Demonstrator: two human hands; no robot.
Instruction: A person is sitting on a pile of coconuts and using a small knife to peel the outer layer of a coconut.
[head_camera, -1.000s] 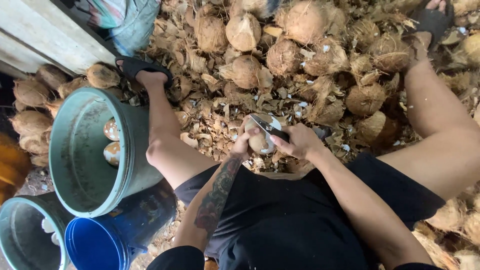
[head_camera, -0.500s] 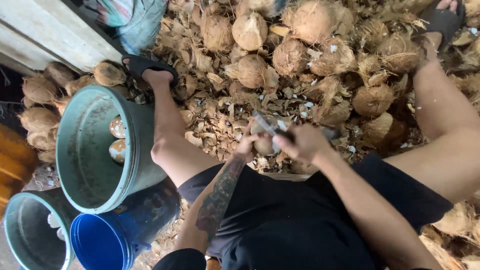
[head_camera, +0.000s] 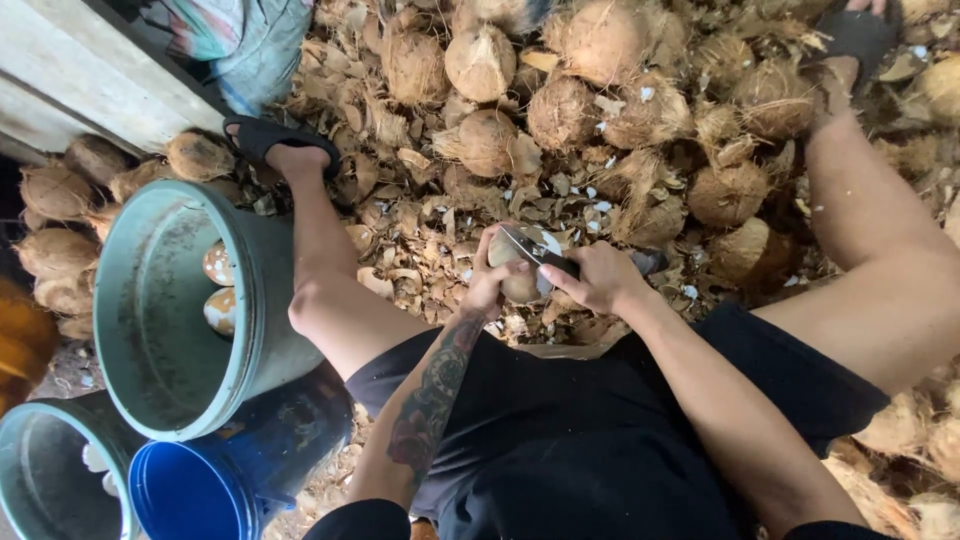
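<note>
The person sits low with the knees spread, and both hands meet in front of the black shorts. The left hand is closed around a small peeled coconut and holds it from below and from the side. The coconut is pale brown with lighter patches, and most of its surface is hidden by the fingers. The right hand is closed around the dark handle of a knife. The grey blade lies flat across the top of the coconut and touches it.

To the left of the person's left leg stand three buckets close together. The blue bucket is nearest; I cannot tell what is in it. Beside it is a grey-green bucket with some pale pieces at the bottom. The big green bucket leans over the blue one, and two peeled coconuts lie inside against its wall.

The ground in front of the hands is covered with dry husk pieces and small white chips. Farther away is a pile of brown unpeeled coconuts, and the person's feet in black sandals rest at its edges.
</note>
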